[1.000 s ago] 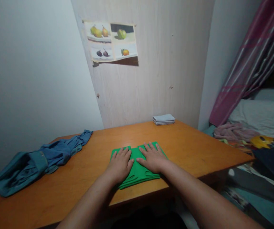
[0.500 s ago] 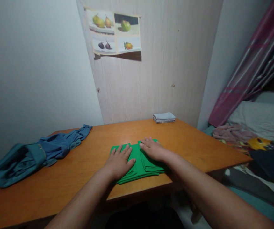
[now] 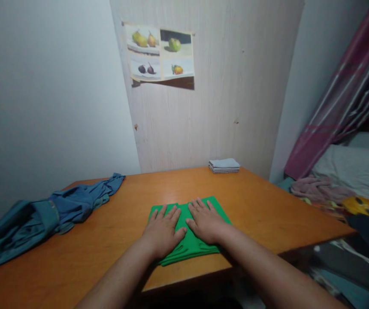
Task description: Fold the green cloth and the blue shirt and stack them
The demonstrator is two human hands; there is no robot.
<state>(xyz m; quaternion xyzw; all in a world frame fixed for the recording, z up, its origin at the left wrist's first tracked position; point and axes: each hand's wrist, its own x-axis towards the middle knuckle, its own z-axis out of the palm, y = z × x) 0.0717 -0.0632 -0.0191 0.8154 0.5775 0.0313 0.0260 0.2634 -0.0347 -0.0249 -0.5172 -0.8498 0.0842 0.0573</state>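
A folded green cloth [image 3: 186, 249] lies near the front edge of the wooden table [image 3: 120, 240], its two sides turned in toward the middle. My left hand [image 3: 162, 234] rests flat on its left side, fingers spread. On the right side, my right hand [image 3: 206, 223] presses down with the palm flat and the fingers stretched out. The cloth parts under both palms are hidden, so its exact kind cannot be made out.
Crumpled blue clothing [image 3: 71, 204] lies along the table's left. A small folded stack of cloth [image 3: 224, 165] sits at the back right by the wall. Beyond the right edge are a pink towel [image 3: 319, 189] and other fabrics, below a pink curtain [image 3: 322, 116].
My right hand has shifted a little toward me and to the left on the cloth, its thumb now out to the side. My left hand stays on the left side. The view has tilted slightly upward.
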